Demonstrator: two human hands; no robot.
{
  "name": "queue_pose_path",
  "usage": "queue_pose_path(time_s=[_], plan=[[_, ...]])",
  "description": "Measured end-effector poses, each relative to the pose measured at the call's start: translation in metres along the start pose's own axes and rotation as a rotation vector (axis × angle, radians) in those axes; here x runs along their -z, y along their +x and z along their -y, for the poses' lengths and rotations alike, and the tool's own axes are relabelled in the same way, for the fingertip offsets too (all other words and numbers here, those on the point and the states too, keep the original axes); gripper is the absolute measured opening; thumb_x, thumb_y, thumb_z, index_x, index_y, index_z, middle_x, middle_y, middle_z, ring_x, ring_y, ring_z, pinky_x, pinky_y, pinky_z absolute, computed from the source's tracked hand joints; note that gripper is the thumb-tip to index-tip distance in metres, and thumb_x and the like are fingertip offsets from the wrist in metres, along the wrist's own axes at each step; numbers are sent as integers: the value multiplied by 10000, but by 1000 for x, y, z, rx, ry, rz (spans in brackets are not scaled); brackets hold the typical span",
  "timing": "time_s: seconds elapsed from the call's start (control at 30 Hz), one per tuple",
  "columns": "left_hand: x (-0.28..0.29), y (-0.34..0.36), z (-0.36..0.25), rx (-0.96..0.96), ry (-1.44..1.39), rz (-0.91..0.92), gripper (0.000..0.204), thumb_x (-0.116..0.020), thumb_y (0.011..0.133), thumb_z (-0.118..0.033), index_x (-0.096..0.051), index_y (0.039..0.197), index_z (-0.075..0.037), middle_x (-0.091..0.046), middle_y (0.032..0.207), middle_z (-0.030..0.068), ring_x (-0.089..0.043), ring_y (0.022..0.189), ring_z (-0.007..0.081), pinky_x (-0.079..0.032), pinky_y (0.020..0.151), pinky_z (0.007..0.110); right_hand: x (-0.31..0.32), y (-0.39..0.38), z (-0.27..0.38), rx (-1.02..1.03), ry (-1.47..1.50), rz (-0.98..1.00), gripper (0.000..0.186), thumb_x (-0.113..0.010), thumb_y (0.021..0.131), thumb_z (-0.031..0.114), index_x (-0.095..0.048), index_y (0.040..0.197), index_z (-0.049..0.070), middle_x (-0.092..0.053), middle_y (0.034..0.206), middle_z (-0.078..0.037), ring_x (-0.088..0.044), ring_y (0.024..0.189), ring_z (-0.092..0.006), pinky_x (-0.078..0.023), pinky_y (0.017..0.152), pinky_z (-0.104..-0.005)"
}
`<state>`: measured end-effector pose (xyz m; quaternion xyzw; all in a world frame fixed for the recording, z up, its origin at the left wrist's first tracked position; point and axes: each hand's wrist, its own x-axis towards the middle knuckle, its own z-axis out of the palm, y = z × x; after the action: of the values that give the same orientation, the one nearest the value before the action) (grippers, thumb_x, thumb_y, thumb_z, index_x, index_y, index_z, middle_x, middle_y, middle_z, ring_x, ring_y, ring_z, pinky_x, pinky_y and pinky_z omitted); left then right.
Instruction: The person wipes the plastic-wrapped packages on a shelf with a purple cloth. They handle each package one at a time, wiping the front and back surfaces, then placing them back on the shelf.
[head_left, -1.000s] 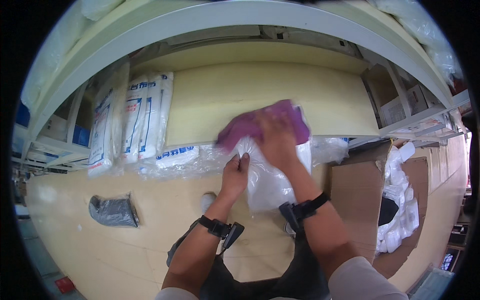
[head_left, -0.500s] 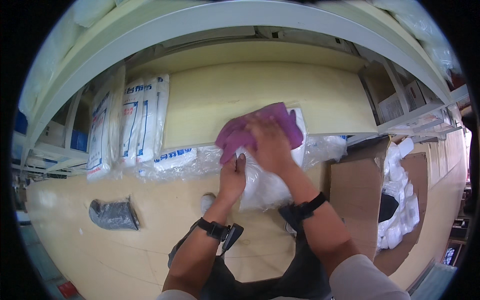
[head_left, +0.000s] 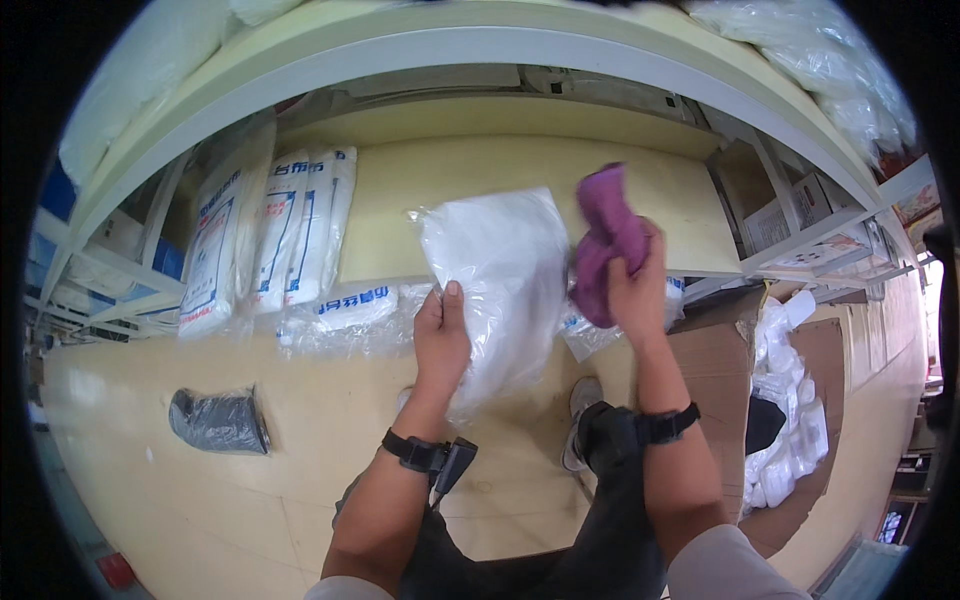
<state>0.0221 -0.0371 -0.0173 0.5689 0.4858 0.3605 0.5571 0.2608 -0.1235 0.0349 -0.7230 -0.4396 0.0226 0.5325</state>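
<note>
"How is the left hand [head_left: 442,338] found?"

"Thumb and fingers are pinched on the nine o'clock edge of the white packet [head_left: 500,265], which is held at mid-view."

"The right hand [head_left: 643,288]?"

"Closed around the purple cloth [head_left: 613,230], held at two o'clock, just beside the packet."

"Beyond?"

"Wrapped white packs [head_left: 312,230] are seen on the shelf [head_left: 440,165], at ten o'clock."

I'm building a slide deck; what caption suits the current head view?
Left hand holds a white plastic package, right hand a crumpled purple cloth, before a pale yellow shelf.
</note>
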Motion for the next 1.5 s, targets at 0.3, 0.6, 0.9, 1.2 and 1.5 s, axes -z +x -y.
queue_pose_path(time_s=[0.3, 0.6, 0.9, 1.2, 1.5], plan=[[-27, -86, 7, -152, -607, 281, 768, -260, 1082, -597, -411, 1508, 24, -469, 1512, 122, -468, 1352, 241, -305, 1181, 419, -38, -125, 46, 94, -34, 311, 837, -789, 812, 286, -344, 1461, 2, -428, 1363, -302, -475, 1236, -474, -403, 1071, -517], [8, -56, -9, 285, -484, -6, 337, -516, 1056, -399, -598, 1162, -90, -604, 986, 11, -577, 935, 138, -469, 913, 331, -7, -88, 45, -246, 468, 534, 596, -800, 797, 55, -533, 1327, 12, -682, 1188, -86, -617, 1089, -144, -517, 937, -330], [28, -35, 19, 636, -547, 538, 551, -640, 1002, -188, -422, 1456, 35, -590, 1397, 182, -616, 1244, 265, -510, 1051, 406, 29, -57, -1, -939, 701, 492, 553, -707, 833, 43, -539, 1348, -69, -689, 1190, -174, -683, 1056, -268, -563, 905, -394], [69, -45, 104, 754, -522, 337, 505, -621, 948, 23, -464, 1426, -18, -631, 1300, 215, -672, 1141, 331, -603, 937, 460, -3, -74, -24, -318, -380, 970, 597, -766, 800, 373, -605, 1238, 0, -689, 1120, -289, -659, 1082, -450, -535, 928, -478], [161, 63, 118, 526, -484, 231, 524, -678, 948, -18, -468, 1427, -61, -641, 1273, 160, -667, 1118, 283, -599, 922, 433, -11, -66, -3, -360, -417, 683, 519, -725, 826, 338, -579, 1226, 42, -698, 1017, -294, -661, 972, -502, -540, 860, -563]])
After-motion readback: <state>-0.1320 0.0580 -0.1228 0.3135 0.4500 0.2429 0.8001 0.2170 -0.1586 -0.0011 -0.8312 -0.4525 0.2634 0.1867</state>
